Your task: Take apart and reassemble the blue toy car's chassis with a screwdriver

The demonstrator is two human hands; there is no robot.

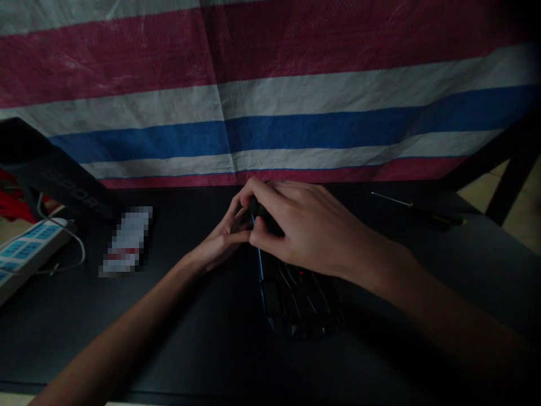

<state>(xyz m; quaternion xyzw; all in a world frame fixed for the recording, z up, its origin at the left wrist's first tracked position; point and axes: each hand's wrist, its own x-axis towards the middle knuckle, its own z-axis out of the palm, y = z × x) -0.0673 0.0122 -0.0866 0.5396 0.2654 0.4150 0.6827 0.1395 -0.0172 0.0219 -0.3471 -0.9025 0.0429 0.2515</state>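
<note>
A black computer mouse with a blue edge line lies upside down on a dark table, its near end toward me. My right hand covers the mouse's far end, fingers curled round a dark part of it. My left hand comes in from the left and pinches at the same far end, fingertips touching the right hand's fingers. What sits between the fingertips is hidden in the dim light.
A screwdriver with a thin metal shaft lies at the table's back right. A black box leans at the left, beside a white power strip with a cable. A blurred white card lies nearby. A red, white and blue striped tarp hangs behind.
</note>
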